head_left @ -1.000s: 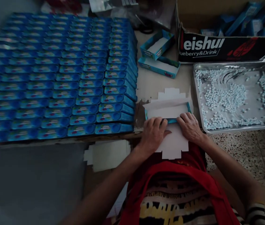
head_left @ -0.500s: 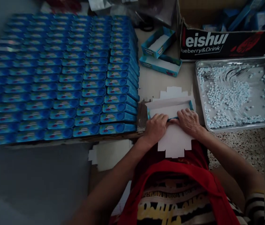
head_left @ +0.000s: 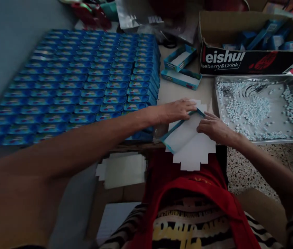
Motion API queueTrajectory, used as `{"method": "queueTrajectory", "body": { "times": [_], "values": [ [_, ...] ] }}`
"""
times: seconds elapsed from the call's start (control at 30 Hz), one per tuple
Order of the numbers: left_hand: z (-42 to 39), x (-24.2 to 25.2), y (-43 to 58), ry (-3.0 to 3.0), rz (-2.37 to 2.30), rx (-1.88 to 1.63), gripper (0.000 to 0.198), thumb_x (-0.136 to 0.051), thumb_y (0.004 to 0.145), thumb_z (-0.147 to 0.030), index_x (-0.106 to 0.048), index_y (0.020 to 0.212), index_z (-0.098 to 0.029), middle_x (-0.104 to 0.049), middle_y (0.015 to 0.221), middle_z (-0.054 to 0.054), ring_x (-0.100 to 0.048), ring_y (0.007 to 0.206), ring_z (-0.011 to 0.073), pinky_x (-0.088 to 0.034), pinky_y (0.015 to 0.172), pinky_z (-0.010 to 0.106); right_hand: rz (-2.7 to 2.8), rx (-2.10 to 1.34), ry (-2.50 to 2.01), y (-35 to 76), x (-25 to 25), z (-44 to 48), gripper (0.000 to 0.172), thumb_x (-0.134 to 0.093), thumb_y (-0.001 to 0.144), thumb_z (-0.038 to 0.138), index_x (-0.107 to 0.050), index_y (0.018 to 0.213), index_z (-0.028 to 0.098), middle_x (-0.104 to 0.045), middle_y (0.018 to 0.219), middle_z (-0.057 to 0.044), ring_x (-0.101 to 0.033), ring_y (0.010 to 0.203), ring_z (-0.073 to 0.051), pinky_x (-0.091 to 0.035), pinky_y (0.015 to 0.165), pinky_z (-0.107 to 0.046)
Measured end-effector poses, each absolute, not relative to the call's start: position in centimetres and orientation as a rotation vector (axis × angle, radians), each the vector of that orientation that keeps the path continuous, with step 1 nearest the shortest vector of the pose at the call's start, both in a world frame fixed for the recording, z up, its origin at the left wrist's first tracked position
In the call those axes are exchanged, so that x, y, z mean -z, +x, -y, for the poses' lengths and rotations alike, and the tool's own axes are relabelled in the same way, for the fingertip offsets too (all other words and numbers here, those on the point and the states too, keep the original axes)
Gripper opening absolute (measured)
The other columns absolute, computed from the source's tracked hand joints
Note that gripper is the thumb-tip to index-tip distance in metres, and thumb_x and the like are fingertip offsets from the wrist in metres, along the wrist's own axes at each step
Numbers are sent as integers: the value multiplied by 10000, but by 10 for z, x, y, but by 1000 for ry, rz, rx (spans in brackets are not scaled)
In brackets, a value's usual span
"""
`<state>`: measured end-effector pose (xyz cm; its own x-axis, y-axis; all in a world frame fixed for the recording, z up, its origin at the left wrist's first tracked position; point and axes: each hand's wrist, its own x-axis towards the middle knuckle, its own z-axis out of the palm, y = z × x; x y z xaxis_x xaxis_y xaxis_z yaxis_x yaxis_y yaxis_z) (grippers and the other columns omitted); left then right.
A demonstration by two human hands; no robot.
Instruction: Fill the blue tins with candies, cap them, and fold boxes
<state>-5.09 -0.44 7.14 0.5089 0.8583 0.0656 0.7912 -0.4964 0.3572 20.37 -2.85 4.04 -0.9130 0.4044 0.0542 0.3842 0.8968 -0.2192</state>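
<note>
A shallow cardboard tray with blue edges and a white inside [head_left: 181,136] lies slanted over white cut card [head_left: 194,157] at the table's front edge. My left hand [head_left: 179,110] reaches across its far side, fingers bent over the upper blue wall. At the tray's right end is my right hand [head_left: 212,127], its fingers on the wall near the corner. Both hands grip the tray's edges. Two more open blue trays, an upper one [head_left: 180,58] and a lower one [head_left: 182,79], overlap farther back.
Rows of blue boxes [head_left: 84,79] cover the left. A metal tray of small pale pieces [head_left: 259,141] sits right, below a black carton [head_left: 250,62] holding blue boxes. Card sheets [head_left: 125,171] lie below the table edge.
The tray has turned from level to slanted, its right end now farther back. My left hand has moved from the near edge to the far side. The head view has shifted.
</note>
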Motion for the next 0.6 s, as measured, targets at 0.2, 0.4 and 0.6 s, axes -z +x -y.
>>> {"method": "queueTrajectory", "body": {
  "times": [0.2, 0.4, 0.6],
  "values": [
    [113, -60, -40, 2603, -1732, -549, 300, -482, 1087, -211, -707, 1284, -194, -749, 1135, 131, -683, 1101, 285, -557, 986, 448, 2724, -383, -921, 180, -8, 56, 455, -440, 1031, 52, -671, 1376, 238, -700, 1097, -94, -579, 1033, -247, -484, 916, -391],
    [150, 47, -39, 2521, -1724, -707, 379, -453, 1083, -171, -617, 1421, -119, -664, 1402, 212, -584, 1402, 338, -476, 1196, 544, 2696, -548, -960, 170, 13, 39, 297, -435, 1071, 114, -698, 1178, 200, -682, 1219, -116, -569, 1112, -248, -492, 979, -391],
    [131, 56, -51, 2489, -1752, -573, 310, -543, 1081, -330, -662, 1330, -189, -666, 1355, 191, -581, 1314, 351, -473, 1106, 541, 2714, 6, -1114, 179, 31, 85, 256, -553, 1083, 290, -697, 1280, 212, -671, 1245, -143, -527, 1132, -307, -451, 956, -440]
  ]
}}
